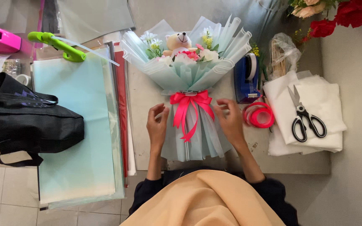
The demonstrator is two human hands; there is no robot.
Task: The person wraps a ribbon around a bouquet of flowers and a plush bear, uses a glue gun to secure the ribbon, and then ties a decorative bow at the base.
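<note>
Head view is showing the left hand (157, 125) and right hand (230, 121), both open, touching the bouquet (188, 79) beside the pink bow (188, 108); fluffing gently is working best.

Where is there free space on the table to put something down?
Bare table shows between the paper sheets and the bouquet, above the left hand. It is crowded right of the right hand: tape dispenser, ribbon roll, scissors.
</note>
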